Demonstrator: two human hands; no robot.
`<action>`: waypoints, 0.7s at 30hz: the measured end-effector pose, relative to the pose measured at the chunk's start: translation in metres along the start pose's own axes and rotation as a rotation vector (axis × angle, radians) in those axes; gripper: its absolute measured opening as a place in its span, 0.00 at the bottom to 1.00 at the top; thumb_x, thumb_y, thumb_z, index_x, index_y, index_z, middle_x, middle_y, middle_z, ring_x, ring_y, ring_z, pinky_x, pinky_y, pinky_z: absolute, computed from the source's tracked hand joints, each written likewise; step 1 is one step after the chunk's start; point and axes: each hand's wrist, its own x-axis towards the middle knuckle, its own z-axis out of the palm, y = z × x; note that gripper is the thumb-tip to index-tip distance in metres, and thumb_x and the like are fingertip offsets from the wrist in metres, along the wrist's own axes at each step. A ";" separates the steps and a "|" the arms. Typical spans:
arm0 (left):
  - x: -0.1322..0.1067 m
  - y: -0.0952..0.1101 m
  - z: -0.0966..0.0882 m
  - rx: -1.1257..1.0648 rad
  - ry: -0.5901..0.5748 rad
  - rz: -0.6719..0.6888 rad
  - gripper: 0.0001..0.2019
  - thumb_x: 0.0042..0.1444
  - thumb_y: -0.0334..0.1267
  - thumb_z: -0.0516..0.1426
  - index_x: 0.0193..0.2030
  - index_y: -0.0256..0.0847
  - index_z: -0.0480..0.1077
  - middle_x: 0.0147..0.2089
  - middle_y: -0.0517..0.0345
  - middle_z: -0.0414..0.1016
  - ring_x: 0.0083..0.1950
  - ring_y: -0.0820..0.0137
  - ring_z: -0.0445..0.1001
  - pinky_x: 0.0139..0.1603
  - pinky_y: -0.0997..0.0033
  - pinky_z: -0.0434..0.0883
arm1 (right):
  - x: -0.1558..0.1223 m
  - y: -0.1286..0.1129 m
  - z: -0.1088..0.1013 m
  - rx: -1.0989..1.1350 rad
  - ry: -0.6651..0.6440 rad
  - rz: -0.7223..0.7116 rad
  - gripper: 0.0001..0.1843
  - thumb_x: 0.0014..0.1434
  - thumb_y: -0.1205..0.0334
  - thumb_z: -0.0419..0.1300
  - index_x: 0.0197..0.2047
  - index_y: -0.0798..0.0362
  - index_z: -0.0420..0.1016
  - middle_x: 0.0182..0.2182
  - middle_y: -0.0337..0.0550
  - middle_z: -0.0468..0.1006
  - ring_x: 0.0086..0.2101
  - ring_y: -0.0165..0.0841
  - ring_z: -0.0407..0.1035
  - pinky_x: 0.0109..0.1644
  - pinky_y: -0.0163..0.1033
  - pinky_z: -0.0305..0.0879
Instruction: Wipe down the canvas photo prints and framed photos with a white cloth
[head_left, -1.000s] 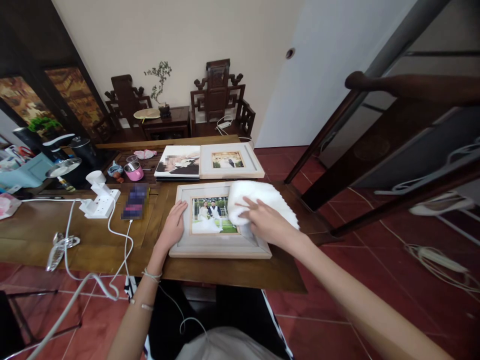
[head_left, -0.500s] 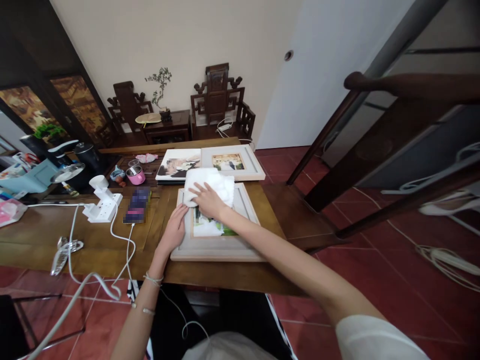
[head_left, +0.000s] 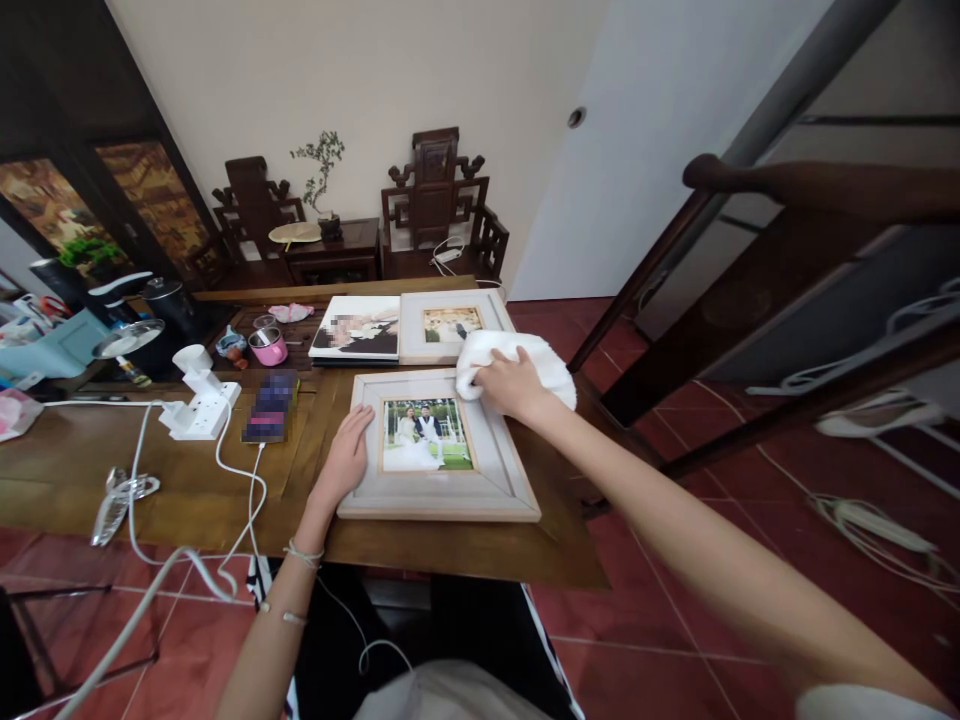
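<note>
A pale wooden picture frame with a wedding photo lies flat on the brown table in front of me. My left hand rests flat on the frame's left edge, fingers stretched out. My right hand presses a white cloth onto the frame's upper right corner, fingers closed over it. Behind it lie a second framed photo and a photo canvas.
A phone on a cable, a white power strip, a pink pot and a kettle stand to the left. Carved dark chairs line the back wall. A dark wooden railing rises at the right above red floor tiles.
My right hand has swept the cloth from the frame's top left to its top right corner, uncovering the photo. My left hand has stayed on the left edge.
</note>
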 end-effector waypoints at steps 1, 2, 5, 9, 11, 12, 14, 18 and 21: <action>0.000 0.000 0.000 0.000 0.003 0.000 0.21 0.61 0.28 0.44 0.58 0.36 0.68 0.62 0.44 0.68 0.67 0.62 0.60 0.69 0.50 0.56 | -0.006 0.003 -0.001 -0.002 -0.011 -0.017 0.23 0.55 0.77 0.49 0.51 0.62 0.76 0.52 0.62 0.74 0.59 0.49 0.59 0.61 0.60 0.50; 0.000 0.000 0.000 0.001 0.006 0.000 0.21 0.61 0.27 0.44 0.58 0.36 0.68 0.62 0.45 0.68 0.67 0.62 0.60 0.69 0.50 0.56 | -0.014 0.004 -0.002 -0.002 -0.021 -0.044 0.23 0.55 0.77 0.49 0.50 0.61 0.76 0.53 0.61 0.74 0.59 0.47 0.60 0.61 0.57 0.52; 0.001 0.001 0.001 0.002 0.008 -0.002 0.21 0.61 0.27 0.45 0.57 0.38 0.69 0.62 0.47 0.69 0.67 0.63 0.61 0.69 0.51 0.57 | -0.042 -0.005 -0.006 0.002 -0.048 -0.130 0.23 0.52 0.78 0.50 0.46 0.56 0.79 0.54 0.53 0.74 0.59 0.45 0.60 0.60 0.53 0.55; 0.001 0.001 0.000 0.003 0.001 -0.008 0.21 0.61 0.27 0.45 0.57 0.37 0.69 0.62 0.46 0.69 0.67 0.63 0.61 0.69 0.51 0.56 | -0.088 -0.024 -0.013 0.019 -0.091 -0.203 0.19 0.50 0.77 0.52 0.39 0.55 0.81 0.47 0.53 0.79 0.56 0.47 0.65 0.56 0.50 0.60; 0.001 0.001 0.000 -0.003 -0.002 -0.008 0.21 0.60 0.27 0.45 0.58 0.38 0.69 0.62 0.47 0.69 0.67 0.63 0.60 0.69 0.51 0.56 | -0.106 -0.029 -0.016 0.035 -0.110 -0.237 0.17 0.49 0.77 0.54 0.36 0.53 0.81 0.45 0.52 0.80 0.54 0.46 0.67 0.54 0.47 0.61; 0.001 0.000 0.000 -0.006 -0.004 -0.007 0.21 0.60 0.27 0.45 0.58 0.38 0.69 0.62 0.48 0.69 0.68 0.63 0.60 0.69 0.51 0.56 | -0.113 -0.030 -0.018 0.044 -0.116 -0.249 0.17 0.49 0.77 0.55 0.35 0.52 0.81 0.45 0.50 0.80 0.53 0.45 0.68 0.54 0.47 0.62; 0.001 0.000 0.000 -0.011 -0.006 -0.005 0.22 0.60 0.27 0.45 0.58 0.40 0.68 0.62 0.49 0.69 0.68 0.63 0.60 0.69 0.51 0.56 | -0.119 -0.030 -0.018 0.058 -0.119 -0.254 0.17 0.49 0.77 0.55 0.34 0.50 0.81 0.45 0.48 0.81 0.53 0.44 0.68 0.55 0.47 0.61; 0.000 -0.001 -0.001 -0.010 -0.014 -0.001 0.21 0.60 0.28 0.45 0.58 0.37 0.68 0.62 0.47 0.68 0.68 0.63 0.59 0.69 0.51 0.56 | -0.101 -0.022 -0.014 0.053 -0.094 -0.195 0.20 0.49 0.77 0.52 0.38 0.50 0.81 0.47 0.47 0.80 0.58 0.43 0.63 0.59 0.51 0.57; 0.000 -0.001 -0.001 -0.005 -0.018 0.004 0.22 0.60 0.27 0.45 0.58 0.36 0.68 0.62 0.45 0.68 0.68 0.62 0.59 0.69 0.50 0.56 | -0.069 -0.012 -0.007 0.048 -0.060 -0.151 0.23 0.49 0.79 0.51 0.42 0.53 0.80 0.50 0.50 0.78 0.59 0.45 0.61 0.59 0.54 0.56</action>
